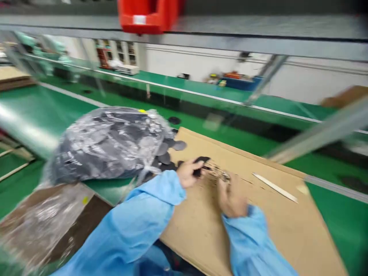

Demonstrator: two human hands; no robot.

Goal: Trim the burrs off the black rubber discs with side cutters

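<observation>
A thin, flat black piece (202, 159) is pinched in the left hand (188, 173), held above a broad tan cardboard sheet (198, 226). The right hand (233, 197) is closed on a small, shiny, metallic-looking object (225, 176), too blurred to identify. Working well here likely calls for a light, steady left pinch near the black piece's edge, with the right fingertips clear of any sharp part. Keeping both hands low over the cardboard should protect the green tabletop (353, 218). The slim white strip (275, 188) lies beyond the right hand, best left clear of the wrist; loose dark round discs (164, 158) lie beside the clear plastic bag (109, 142), near the left hand.
</observation>
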